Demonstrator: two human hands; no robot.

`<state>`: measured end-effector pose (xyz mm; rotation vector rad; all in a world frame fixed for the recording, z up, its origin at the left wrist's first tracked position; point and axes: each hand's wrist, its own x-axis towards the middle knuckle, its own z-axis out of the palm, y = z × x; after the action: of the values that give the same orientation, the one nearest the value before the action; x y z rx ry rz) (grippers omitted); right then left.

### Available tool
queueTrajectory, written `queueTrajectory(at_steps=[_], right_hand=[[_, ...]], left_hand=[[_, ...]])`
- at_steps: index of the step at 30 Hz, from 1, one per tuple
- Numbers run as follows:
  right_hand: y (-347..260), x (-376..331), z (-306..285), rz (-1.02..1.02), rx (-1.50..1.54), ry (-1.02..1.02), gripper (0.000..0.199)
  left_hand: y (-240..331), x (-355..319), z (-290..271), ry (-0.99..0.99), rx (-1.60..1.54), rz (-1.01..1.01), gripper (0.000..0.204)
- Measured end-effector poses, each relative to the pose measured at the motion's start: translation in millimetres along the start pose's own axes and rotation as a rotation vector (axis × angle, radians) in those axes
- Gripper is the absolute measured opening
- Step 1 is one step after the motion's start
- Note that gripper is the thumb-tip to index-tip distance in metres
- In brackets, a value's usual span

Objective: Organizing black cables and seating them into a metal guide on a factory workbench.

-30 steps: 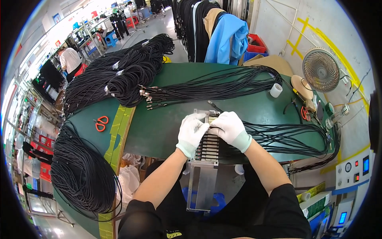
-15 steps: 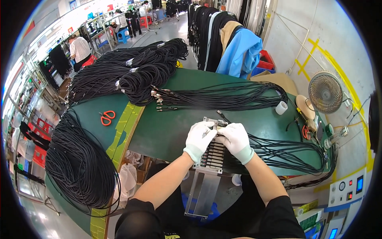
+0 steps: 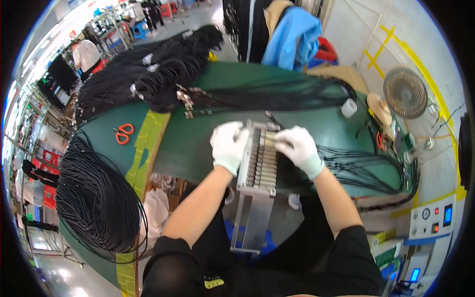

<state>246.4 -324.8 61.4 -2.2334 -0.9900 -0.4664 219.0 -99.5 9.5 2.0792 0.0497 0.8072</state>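
Observation:
A metal slotted fixture (image 3: 241, 182) lies across the table's near edge, holding a column of slim cable connectors (image 3: 267, 168). Along its left side rests my white-gloved left hand (image 3: 228, 147), fingers loosely bent and apart, with nothing visible in them. My right hand (image 3: 301, 151), also gloved, has its thumb and fingertips pinched at a connector near the fixture's far end; the fingertips partly hide it. Black cables (image 3: 356, 168) run out to the right from beneath that hand. One loose cable end (image 3: 268, 115) lies just beyond the fixture.
Bundled black cables (image 3: 99, 198) heap at the left, with another pile (image 3: 163, 69) at the far left. Red-handled scissors (image 3: 123, 133) lie on the green table (image 3: 190, 158). A white roll (image 3: 349, 108), hand tools and a fan (image 3: 405, 91) are at the right.
My left hand has moved off the connectors to the fixture's left side, and its fingers have parted. My right hand has shifted slightly right. The view has tilted, so the connector column shows more fully.

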Motion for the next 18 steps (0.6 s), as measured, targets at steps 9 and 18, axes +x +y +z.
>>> queueTrajectory(at_steps=[9,18], right_hand=[[40,-5,5,-0.026,-0.174,-0.032,0.008],[34,-9,6,-0.040,-0.261,-0.057,0.008]], left_hand=[[-16,7,5,-0.255,0.090,-0.044,0.028],[-14,2,1,-0.341,0.136,-0.088,0.029]])
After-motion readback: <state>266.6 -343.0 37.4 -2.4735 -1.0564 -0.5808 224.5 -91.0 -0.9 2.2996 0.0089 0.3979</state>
